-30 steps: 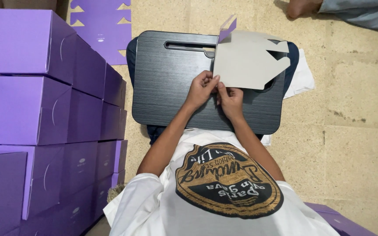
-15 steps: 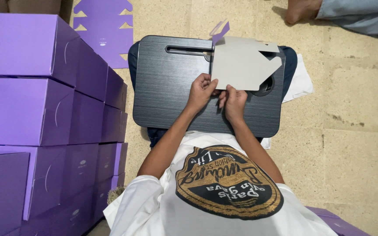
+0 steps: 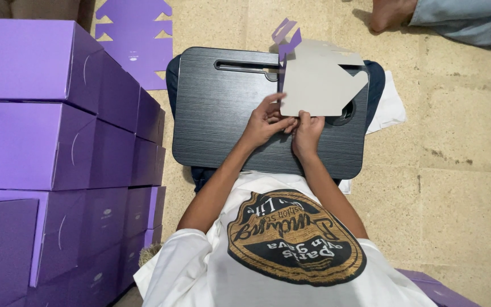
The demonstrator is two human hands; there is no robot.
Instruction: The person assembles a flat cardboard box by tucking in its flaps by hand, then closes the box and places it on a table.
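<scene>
Both your hands, left [image 3: 265,122] and right [image 3: 307,132], pinch the card [image 3: 319,85] rising from your fingers above the worktop [image 3: 217,125].

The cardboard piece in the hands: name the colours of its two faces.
Cardboard piece: pale grey on the face toward the head camera, purple on the folded tabs at its top edge.

Flat die-cut cardboard blank [image 3: 319,79], grey on the side facing up, purple showing on the small tabs at its top left corner. Outline is irregular, with a pointed flap toward the right and notched edges along the top; it is partly folded, the far part raised off the surface. It sits over the right half of the black lap worktop [image 3: 223,119], lower edge pinched between left hand [image 3: 265,120] and right hand [image 3: 307,132].
</scene>
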